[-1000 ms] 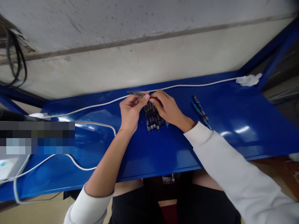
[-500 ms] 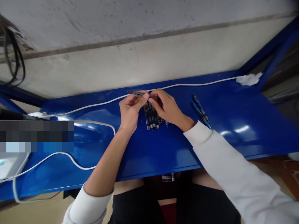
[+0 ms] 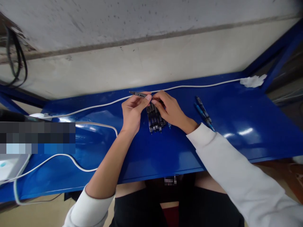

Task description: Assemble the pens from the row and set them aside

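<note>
Above the blue shelf [image 3: 236,126], I hold a grey pen [image 3: 138,94] pinched in my left hand [image 3: 132,112], my right hand [image 3: 169,108] gripping its other end. Over the last second nothing has shifted: same pinch, same place. A bundle of pens [image 3: 155,118] lies beneath; two blue pens [image 3: 203,113] lie right.
</note>
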`<state>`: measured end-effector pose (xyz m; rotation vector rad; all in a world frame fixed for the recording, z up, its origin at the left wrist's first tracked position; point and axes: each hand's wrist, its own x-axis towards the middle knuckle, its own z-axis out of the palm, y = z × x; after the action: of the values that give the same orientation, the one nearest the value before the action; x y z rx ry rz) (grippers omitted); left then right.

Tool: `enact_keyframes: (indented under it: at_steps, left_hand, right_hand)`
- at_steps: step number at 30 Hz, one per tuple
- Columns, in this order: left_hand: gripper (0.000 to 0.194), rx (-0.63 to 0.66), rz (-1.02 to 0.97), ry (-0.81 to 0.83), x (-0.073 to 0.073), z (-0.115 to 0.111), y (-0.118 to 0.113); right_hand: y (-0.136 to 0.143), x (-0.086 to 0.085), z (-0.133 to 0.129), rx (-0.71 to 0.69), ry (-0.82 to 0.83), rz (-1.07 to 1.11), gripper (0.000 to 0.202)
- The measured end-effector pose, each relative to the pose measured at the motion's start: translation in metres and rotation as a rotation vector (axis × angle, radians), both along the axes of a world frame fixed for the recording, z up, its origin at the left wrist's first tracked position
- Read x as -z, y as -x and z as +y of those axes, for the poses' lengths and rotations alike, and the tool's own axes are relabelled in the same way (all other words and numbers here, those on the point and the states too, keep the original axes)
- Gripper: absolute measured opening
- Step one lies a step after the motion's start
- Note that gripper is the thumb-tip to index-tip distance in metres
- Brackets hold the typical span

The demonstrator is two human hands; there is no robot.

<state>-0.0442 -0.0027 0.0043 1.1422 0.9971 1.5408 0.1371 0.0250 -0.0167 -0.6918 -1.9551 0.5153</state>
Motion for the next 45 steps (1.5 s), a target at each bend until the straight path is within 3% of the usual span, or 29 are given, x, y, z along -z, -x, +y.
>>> enact_keyframes:
  at_steps: [45]
  left_hand:
    - [0.026, -0.027, -0.005, 0.014, -0.0014, -0.0004, -0.0017]
  right_hand:
    - [-0.0015, -0.0007, -0.0002, 0.018, 0.004, -0.049, 0.027]
